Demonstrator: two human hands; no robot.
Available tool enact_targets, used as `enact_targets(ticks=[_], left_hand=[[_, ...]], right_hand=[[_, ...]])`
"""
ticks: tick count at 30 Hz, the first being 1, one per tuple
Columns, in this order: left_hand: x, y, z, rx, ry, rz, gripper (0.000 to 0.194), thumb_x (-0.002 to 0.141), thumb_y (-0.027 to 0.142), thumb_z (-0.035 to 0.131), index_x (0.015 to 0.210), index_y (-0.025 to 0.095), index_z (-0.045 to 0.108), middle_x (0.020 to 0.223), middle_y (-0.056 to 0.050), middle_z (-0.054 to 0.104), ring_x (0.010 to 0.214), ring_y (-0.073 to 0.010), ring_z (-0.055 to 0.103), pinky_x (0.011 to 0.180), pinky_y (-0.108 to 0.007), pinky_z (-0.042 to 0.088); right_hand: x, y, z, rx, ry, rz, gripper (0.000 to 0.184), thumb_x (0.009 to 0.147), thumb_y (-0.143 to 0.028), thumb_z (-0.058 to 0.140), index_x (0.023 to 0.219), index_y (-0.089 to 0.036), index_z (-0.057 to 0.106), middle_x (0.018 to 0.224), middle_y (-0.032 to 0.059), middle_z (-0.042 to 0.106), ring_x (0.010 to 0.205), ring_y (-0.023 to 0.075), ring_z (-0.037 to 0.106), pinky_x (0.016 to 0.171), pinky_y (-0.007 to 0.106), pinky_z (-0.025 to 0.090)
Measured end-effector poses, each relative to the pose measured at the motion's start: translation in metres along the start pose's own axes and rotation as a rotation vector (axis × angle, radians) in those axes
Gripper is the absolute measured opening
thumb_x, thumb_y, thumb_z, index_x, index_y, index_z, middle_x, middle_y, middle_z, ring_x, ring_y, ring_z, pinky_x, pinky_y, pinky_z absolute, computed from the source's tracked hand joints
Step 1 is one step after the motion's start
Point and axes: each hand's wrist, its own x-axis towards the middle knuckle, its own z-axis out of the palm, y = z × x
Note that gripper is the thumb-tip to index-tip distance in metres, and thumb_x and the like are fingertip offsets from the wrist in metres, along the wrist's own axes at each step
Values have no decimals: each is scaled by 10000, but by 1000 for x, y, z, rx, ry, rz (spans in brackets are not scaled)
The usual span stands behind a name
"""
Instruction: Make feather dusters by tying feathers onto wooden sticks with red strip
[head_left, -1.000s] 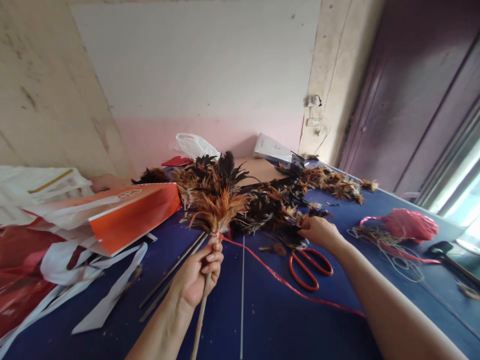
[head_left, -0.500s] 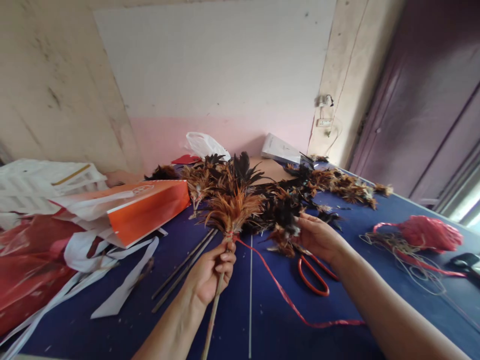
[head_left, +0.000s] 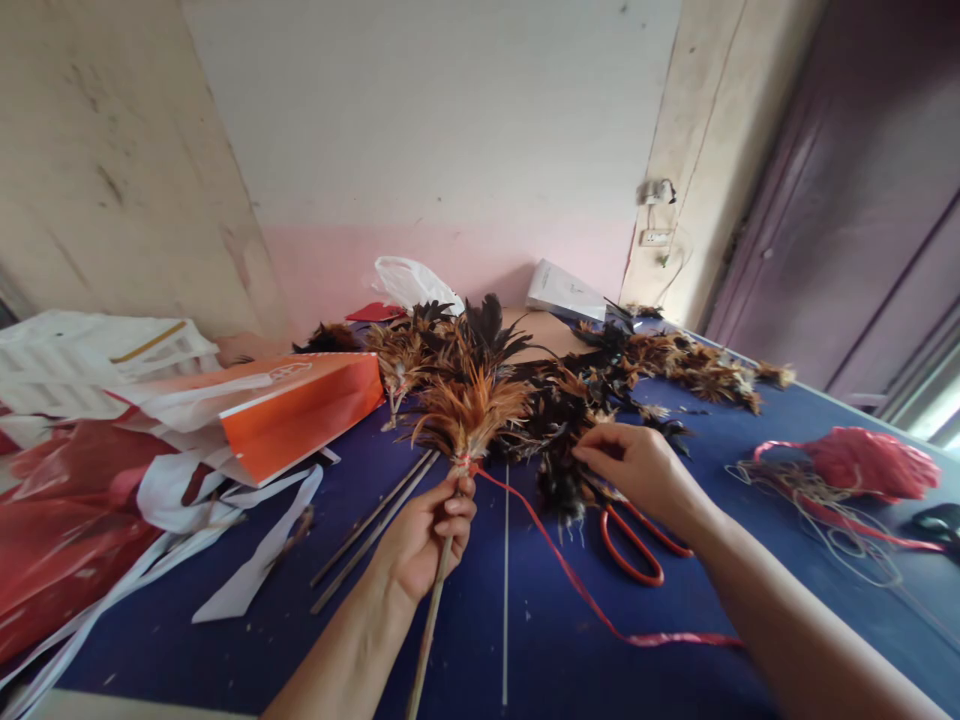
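Note:
My left hand (head_left: 431, 535) is closed around a thin stick (head_left: 433, 630) just below a ring of brown and black feathers (head_left: 476, 410), forming a feather duster held upright. Pink plastic twine (head_left: 551, 545) binds the feathers and trails right across the table. My right hand (head_left: 630, 465) has thumb and forefinger pinched together at the edge of a dark feather tuft (head_left: 561, 480); whether anything is between the fingertips is not visible. Under that hand lie scissors with red handles (head_left: 634, 550), their blades mostly hidden.
Loose feathers (head_left: 686, 365) spread across the back of the blue table (head_left: 577, 670). Two sticks (head_left: 375, 530) lie left of my left hand. An orange paper bag (head_left: 304, 420) and red plastic (head_left: 67, 530) fill the left. A pink twine bundle (head_left: 870, 465) sits right.
My right hand has turned, its thumb and forefinger now pinched together. The dark tuft beside it sits lower and hides the brown feathers there. My left hand keeps its grip on the stick.

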Motion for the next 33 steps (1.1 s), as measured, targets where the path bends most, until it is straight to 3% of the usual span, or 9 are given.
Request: enact_targets(ticks=[3,5,7,10,14,18,22,26,33], left_hand=[[0,0,0,5,4,-2,163,893,91,337,821,95,483,672,-23,502,437,-23,449,307,-77,310],[1,0,0,6,-11,-5,170,900,101,329,821,90,479,668,-24,502,437,-22,448,306,-75,305],[1,0,0,2,-28,-9,180,905,108,317,825,87,477,667,-24,505,438,-21,446,308,-74,303],[2,1,-2,-4,-44,-17,186,909,109,309,838,86,479,667,-23,509,441,-22,446,311,-76,304],[2,1,-4,-7,-66,-34,174,909,124,324,863,83,487,672,-26,517,448,-23,449,316,-76,308],[2,1,-6,7,-53,-41,164,905,124,339,885,81,496,674,-29,528,449,-25,447,314,-74,307],[2,-3,-3,32,-15,-20,157,892,100,355,905,70,508,662,-34,543,434,-25,440,308,-71,301],[2,-8,0,66,29,-24,131,866,79,405,903,44,526,657,-50,570,424,-24,441,303,-71,302],[3,-16,-1,146,70,-2,107,835,75,454,798,45,550,649,-74,590,420,-32,468,300,-73,303]], right_hand=[[-10,-13,-1,-205,-246,-93,129,692,-333,618,774,-242,661,726,-1,650,637,154,561,567,249,345],[-15,-18,3,-359,-358,-106,210,635,-341,663,818,-239,652,792,23,656,682,185,580,556,253,325],[-18,-21,10,-479,-403,-82,272,625,-338,661,869,-218,635,829,56,661,727,222,600,554,259,320],[-19,-20,22,-570,-416,-38,189,689,-238,570,865,-190,620,794,77,669,742,244,620,553,264,324],[-13,-13,25,-465,-320,-18,131,729,-161,485,739,-182,614,702,51,654,645,187,603,544,250,332],[-8,-13,14,-75,-19,-12,93,740,-248,544,719,-183,607,617,1,620,550,131,546,533,226,370],[-13,-33,12,391,232,101,190,713,-362,617,738,-175,598,571,0,616,526,135,565,502,221,416],[-23,-58,27,595,229,73,185,706,-345,644,726,-170,586,583,8,627,524,134,583,511,223,451],[-28,-70,59,346,151,-173,71,753,-240,609,722,-178,625,642,-5,625,557,106,546,545,205,427]])
